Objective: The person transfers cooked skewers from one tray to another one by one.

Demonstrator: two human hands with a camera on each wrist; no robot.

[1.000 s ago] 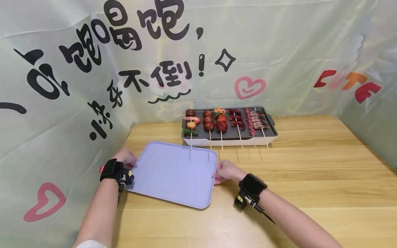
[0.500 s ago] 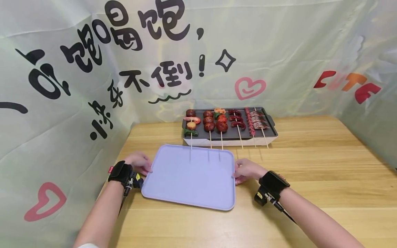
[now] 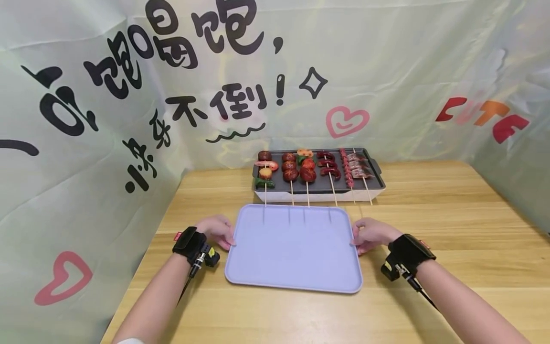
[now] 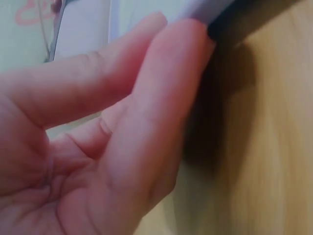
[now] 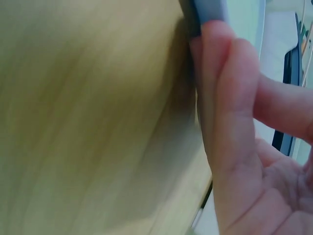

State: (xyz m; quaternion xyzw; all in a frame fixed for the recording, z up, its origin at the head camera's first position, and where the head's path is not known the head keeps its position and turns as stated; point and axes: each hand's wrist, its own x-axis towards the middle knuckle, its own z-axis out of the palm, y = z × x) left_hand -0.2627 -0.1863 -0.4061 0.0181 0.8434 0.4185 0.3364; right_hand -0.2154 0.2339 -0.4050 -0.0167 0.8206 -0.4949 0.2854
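A flat lavender tray [image 3: 294, 248] with rounded corners and a low rim lies in front of the grill in the head view, bare on top. My left hand [image 3: 217, 231] pinches its left edge between thumb and fingers. On the opposite side my right hand [image 3: 372, 233] pinches the right edge the same way. In the left wrist view, the fingertips [image 4: 176, 41] meet at the tray's rim [image 4: 205, 10]. The right wrist view has the fingertips [image 5: 220, 36] at the rim [image 5: 211, 11], with a shadow on the wood beneath.
Behind the tray stands a dark grill plate [image 3: 320, 187] on a white base, bearing several skewers of food [image 3: 307, 174] whose sticks overhang its front. A printed cloth backdrop [image 3: 386, 71] closes off the back and sides of the wooden table [image 3: 451, 229].
Both hands have carried the tray to the right along the table, from left of the grill to in front of it. It has turned slightly to lie straighter. The grill and skewers stay put.
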